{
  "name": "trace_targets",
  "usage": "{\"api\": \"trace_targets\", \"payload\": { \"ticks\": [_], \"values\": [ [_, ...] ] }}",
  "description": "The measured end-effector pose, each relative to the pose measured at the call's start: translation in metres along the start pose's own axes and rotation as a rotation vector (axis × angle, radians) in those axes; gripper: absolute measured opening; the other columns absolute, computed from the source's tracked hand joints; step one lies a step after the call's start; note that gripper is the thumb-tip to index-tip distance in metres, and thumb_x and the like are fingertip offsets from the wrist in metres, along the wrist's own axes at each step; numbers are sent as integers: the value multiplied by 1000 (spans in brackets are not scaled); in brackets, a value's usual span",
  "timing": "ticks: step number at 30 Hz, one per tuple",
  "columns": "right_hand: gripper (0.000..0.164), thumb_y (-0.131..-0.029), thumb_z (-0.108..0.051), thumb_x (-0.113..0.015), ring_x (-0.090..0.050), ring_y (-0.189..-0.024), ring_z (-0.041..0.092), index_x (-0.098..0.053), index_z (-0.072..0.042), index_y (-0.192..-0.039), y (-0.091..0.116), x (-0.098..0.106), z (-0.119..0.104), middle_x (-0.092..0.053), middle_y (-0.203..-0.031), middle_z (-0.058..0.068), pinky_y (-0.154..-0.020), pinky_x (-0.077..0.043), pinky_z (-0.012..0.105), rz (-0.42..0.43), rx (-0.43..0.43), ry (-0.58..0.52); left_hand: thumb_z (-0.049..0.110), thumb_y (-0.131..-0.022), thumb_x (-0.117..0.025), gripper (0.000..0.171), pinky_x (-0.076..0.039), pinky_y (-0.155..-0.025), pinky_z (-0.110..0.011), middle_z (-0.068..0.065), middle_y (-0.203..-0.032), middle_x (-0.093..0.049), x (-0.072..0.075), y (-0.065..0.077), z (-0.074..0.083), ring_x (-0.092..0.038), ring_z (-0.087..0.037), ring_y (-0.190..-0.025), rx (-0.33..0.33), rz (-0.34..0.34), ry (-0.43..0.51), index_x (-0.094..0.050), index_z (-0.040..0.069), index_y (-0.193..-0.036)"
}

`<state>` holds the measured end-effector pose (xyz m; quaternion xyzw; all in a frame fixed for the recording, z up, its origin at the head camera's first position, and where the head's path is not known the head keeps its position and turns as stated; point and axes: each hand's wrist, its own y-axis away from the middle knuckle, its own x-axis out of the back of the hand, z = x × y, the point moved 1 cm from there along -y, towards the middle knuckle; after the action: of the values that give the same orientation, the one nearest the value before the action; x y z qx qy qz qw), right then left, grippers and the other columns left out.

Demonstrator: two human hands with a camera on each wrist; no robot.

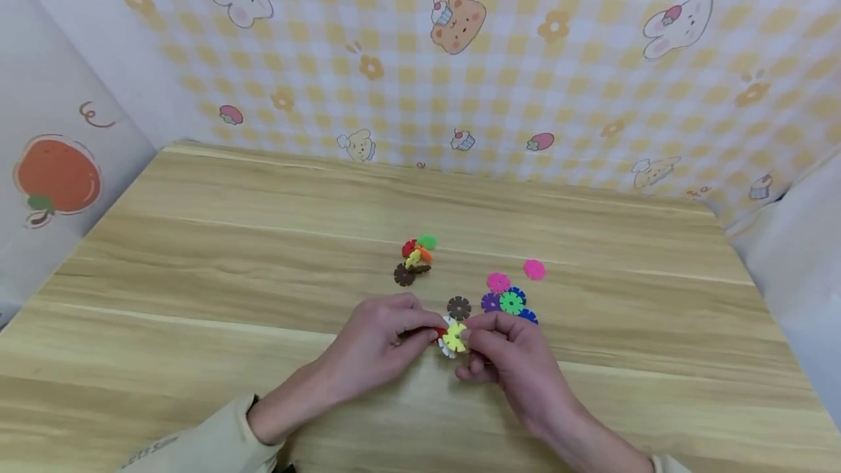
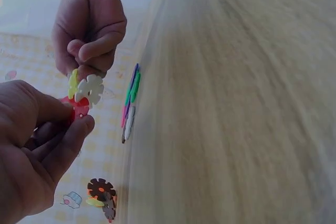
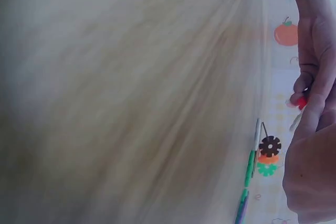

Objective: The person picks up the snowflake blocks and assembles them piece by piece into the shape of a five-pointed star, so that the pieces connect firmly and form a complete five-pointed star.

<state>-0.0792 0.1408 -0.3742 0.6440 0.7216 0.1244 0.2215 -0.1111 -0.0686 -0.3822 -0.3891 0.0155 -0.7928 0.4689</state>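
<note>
My left hand (image 1: pixel 388 338) pinches a red notched plastic disc (image 2: pixel 79 109) between thumb and fingers. Facing it, my right hand (image 1: pixel 519 360) pinches a yellow notched disc (image 1: pixel 455 337) by its edge. A white notched disc (image 2: pixel 90 90) sits against the red one, close beside the yellow. The small cluster is held above the table in the left wrist view. Whether the yellow disc is slotted into the others, I cannot tell. In the right wrist view, my right hand (image 3: pixel 312 177) covers most of the pieces.
Behind the hands, a brown disc (image 1: pixel 458 307) lies on the wooden table (image 1: pixel 263 254). Farther left stands a joined cluster with a red disc (image 1: pixel 409 249) and a brown disc (image 1: pixel 404 274). To the right lie pink (image 1: pixel 535 269), purple (image 1: pixel 490 303), green (image 1: pixel 511 303) and blue discs.
</note>
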Motion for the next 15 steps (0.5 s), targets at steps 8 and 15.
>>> {"api": "trace_targets", "payload": {
  "ticks": [8, 15],
  "values": [
    [25, -95, -2, -64, -65, -65, 11, -59, 11, -116, -2, -6, 1, -66, -78, 4, -76, -63, 34, 35, 22, 8, -7, -86, -74, 24, -43, -58, -10, 1, -83, -69, -4, 2, 4, -51, 1, -66, -44, 33, -130, -80, 7, -104],
    [21, -94, 0, -65, -70, -68, 16, -61, 9, -113, -4, -16, 4, -69, -79, 7, -75, -62, 33, 85, 32, 32, -7, -86, -72, 23, -39, -54, -7, 3, -78, -65, -10, 6, 2, -46, 2, -63, -50, 79, -161, -80, 7, -102]
  ]
}}
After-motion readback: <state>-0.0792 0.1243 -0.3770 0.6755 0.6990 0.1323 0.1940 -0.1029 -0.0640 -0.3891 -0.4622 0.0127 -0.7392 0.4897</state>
